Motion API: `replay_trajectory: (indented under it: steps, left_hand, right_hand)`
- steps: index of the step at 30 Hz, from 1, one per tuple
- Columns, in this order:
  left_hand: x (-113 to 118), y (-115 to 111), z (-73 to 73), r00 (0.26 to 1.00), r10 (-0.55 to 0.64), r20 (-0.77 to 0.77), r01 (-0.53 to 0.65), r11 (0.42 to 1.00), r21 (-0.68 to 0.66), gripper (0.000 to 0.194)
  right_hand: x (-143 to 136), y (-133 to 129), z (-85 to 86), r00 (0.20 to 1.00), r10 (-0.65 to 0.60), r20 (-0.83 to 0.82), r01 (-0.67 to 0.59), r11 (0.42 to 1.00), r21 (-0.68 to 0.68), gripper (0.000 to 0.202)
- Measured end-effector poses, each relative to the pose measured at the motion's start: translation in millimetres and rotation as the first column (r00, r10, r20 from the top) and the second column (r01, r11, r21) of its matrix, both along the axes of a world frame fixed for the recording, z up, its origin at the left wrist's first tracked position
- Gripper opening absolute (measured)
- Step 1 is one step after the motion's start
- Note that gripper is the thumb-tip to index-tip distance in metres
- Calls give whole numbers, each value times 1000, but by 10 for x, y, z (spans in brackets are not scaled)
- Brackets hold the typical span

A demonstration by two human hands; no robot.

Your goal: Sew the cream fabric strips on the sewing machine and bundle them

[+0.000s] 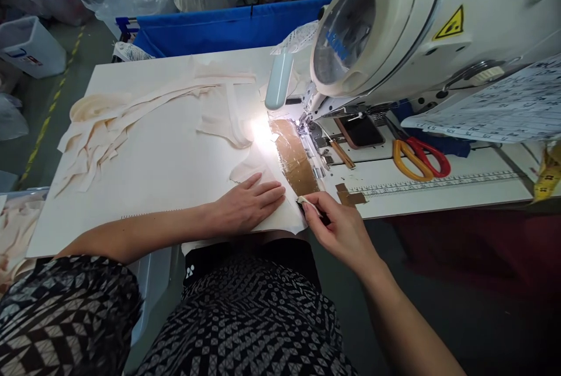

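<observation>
My left hand [249, 203] lies flat, fingers spread, on a cream fabric piece [287, 215] at the table's front edge. Beside that fabric's right edge, my right hand [335, 224] is closed in a pinch around a small dark tool with a pale bit at its tip; the tool is mostly hidden by the fingers. Brown tape [294, 157] covers the surface just beyond, leading up to the needle area of a white sewing machine [394, 31]. A bright lamp spot falls on the fabric's far end.
Cream fabric strips [105, 124] lie on the left of the white table [175, 171]. Right of the needle are a screwdriver [342, 154], a phone [360, 130], scissors [421, 158] and a ruler strip [438, 184]. A blue cloth bin [197, 31] stands behind.
</observation>
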State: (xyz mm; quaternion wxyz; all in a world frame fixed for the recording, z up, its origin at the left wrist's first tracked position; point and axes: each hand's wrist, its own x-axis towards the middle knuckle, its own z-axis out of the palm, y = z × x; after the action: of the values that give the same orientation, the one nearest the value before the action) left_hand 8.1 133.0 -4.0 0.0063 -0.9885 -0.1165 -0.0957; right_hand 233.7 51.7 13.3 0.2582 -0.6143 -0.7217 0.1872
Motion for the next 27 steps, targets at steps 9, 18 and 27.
replay_trajectory:
  steps: [9,18,27]
  left_hand:
    - [49,-59,65,999,-10,33,8,999,43,37]
    - [23,-43,43,998,-13,67,9,999,53,33]
    - [-12,60,67,999,-24,-35,26,996,84,34]
  right_hand:
    - [-33,-2,-21,986,82,143,-93,993,72,17]
    - [153,-122,126,986,155,57,-151,986,-69,16]
    - [-59,37,-12,999,-18,-44,19,1000,21,15]
